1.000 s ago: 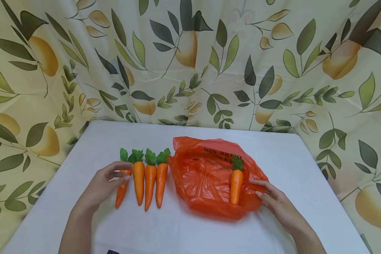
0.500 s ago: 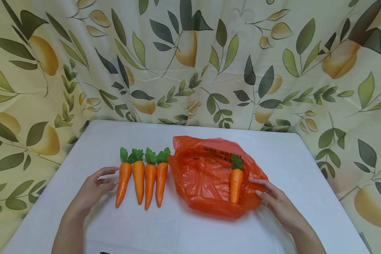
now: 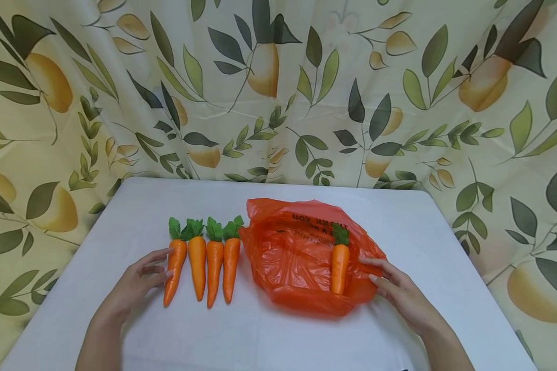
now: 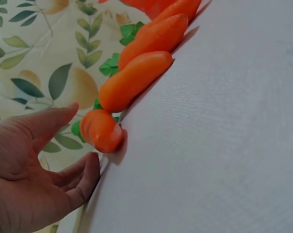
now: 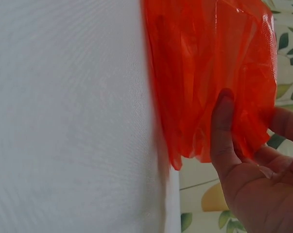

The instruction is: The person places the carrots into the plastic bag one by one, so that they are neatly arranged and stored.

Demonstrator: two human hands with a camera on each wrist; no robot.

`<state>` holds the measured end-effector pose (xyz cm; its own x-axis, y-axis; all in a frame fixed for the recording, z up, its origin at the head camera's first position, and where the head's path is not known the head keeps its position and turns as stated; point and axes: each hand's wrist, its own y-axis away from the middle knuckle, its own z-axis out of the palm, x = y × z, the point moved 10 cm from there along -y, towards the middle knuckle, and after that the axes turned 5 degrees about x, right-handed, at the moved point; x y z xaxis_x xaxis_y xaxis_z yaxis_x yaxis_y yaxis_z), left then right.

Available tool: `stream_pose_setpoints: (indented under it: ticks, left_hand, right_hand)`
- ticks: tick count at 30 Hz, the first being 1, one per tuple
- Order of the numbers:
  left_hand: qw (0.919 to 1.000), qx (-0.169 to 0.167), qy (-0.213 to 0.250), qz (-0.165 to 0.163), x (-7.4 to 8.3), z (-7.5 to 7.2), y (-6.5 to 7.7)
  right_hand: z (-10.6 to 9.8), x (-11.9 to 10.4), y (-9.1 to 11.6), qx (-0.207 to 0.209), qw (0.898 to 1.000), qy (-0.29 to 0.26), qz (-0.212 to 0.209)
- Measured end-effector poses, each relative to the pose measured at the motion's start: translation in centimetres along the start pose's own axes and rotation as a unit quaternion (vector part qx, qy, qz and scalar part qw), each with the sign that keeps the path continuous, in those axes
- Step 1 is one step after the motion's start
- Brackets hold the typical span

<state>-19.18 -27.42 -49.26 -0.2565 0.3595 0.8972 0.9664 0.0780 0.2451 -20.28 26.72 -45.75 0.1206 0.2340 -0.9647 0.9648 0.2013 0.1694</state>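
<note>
Several orange carrots with green leafy tops lie in a row on the white table, left of a red plastic bag. Beside the leftmost carrot is my left hand, its fingertips at that carrot's left edge. The left wrist view has the thumb and fingers spread apart on either side of this carrot, not closed on it. My right hand pinches the right edge of the bag between thumb and fingers, as the right wrist view confirms. One carrot lies inside the wide mouth of the bag.
The white table ends at a back edge just behind the bag. Beyond it hangs a curtain printed with leaves and fruit. A small dark object barely shows at the bottom of the head view.
My left hand drew away leftward from the leftmost carrot, then came back to its left edge. My right hand keeps its hold on the bag. The head view has shifted slightly.
</note>
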Motion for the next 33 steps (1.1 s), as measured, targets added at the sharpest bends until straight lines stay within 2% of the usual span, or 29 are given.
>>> stream_pose_setpoints:
  ticks: [10, 22, 26, 33]
  left_hand:
    - [0.9992, -0.017, -0.028, 0.022, 0.0, 0.7, -0.4]
    - [0.9965, -0.018, -0.076, 0.032, 0.2, 1.2, -0.2]
    - [0.9955, -0.006, -0.090, 0.029, 0.3, 1.1, -0.1]
    - [0.9966, -0.017, -0.070, 0.039, 0.8, 1.4, 0.4]
  right_hand:
    - [0.0, 0.4, -0.1, 0.003, 1.000, 0.002, 0.014]
    - [0.1, 0.4, -0.1, 0.000, 1.000, -0.001, 0.008]
    - [0.3, 0.2, -0.1, -0.006, 1.000, -0.003, -0.002]
    - [0.3, 0.0, 0.0, -0.011, 1.000, -0.005, -0.014]
